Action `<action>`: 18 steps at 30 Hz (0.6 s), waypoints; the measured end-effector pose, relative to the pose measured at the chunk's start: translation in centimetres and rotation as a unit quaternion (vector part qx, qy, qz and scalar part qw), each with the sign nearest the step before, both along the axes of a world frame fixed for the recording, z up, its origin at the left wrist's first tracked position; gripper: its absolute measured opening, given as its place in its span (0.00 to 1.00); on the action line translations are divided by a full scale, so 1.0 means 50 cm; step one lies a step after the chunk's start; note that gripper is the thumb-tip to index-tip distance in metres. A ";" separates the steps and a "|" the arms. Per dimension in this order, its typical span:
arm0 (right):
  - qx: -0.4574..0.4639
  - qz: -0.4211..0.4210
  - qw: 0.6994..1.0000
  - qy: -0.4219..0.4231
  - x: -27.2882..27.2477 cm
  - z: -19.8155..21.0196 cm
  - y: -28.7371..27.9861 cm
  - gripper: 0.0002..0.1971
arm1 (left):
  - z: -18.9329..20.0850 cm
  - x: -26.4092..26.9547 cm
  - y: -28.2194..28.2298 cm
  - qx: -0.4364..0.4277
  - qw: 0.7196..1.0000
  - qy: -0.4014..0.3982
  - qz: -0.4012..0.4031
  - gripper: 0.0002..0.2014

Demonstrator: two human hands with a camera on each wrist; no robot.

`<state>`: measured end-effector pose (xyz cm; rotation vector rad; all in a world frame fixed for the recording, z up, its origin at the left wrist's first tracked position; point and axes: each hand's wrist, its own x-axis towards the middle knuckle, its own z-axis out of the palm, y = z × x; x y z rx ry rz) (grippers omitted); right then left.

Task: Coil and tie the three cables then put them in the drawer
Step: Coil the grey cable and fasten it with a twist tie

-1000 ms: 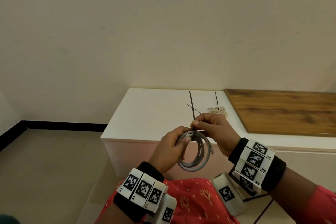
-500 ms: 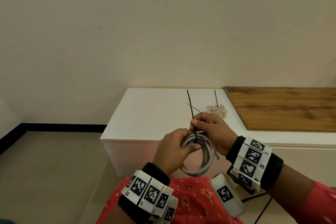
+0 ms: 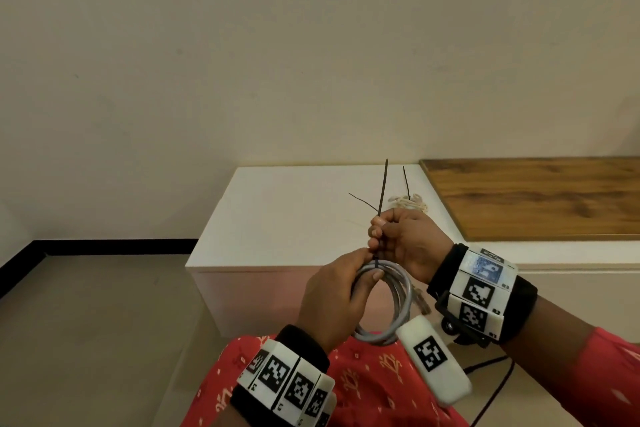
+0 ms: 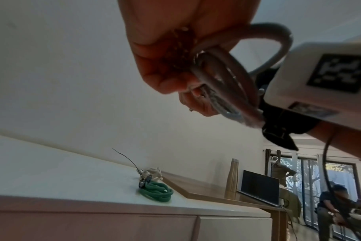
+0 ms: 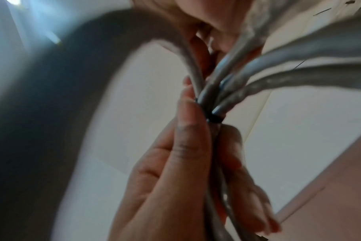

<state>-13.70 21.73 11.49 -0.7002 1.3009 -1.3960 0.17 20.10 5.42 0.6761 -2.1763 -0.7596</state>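
Right fingers: the right hand (image 3: 408, 239) is curled round the tail of the black zip tie (image 3: 382, 191), which stands up toward 12 o'clock above the knuckles.
Left fingers: the left hand (image 3: 337, 302) pinches the grey cable coil (image 3: 398, 302) at its top, thumb over the strands just beside the tie's band.
Cable: the coil hangs from that pinch toward 6 o'clock, in the air over the person's red clothing (image 3: 363, 374), in front of the white cabinet (image 3: 277, 211). It is not on any surface.
Step in hand: cinching the tie round the gathered strands, by my reading.
Doing it well: keep the left pinch close under the band so no loop slips out, and pull the tail straight along its own line. Stop once the strands sit snug, since over-pulling could kink the cable.
Head view only: both hands together, and the whole hanging loop.
Right wrist view only: the black band (image 5: 214, 119) already wrapped round the bunched strands, touching the left fingertips; the picture is blurred.
Left wrist view only: a coiled green cable (image 4: 157, 191) and a pale coiled cable (image 4: 154, 173) behind it on the cabinet top, toward 6 o'clock. Both appear tied already.
Drawer: cabinet fronts show, none of them open.
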 end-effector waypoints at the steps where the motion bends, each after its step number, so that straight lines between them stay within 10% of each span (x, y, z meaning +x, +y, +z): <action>1: -0.010 -0.005 1.000 0.006 0.001 -0.001 -0.001 0.15 | -0.001 -0.001 -0.001 -0.013 1.000 -0.008 0.012 0.25; 6: -0.077 -0.039 0.990 0.109 0.026 -0.011 0.003 0.13 | -0.001 -0.009 -0.003 -0.045 0.989 -0.094 0.109 0.19; 18: -0.207 -0.032 0.921 0.328 0.082 -0.026 0.027 0.17 | -0.008 -0.011 -0.028 -0.007 0.986 -0.016 0.166 0.12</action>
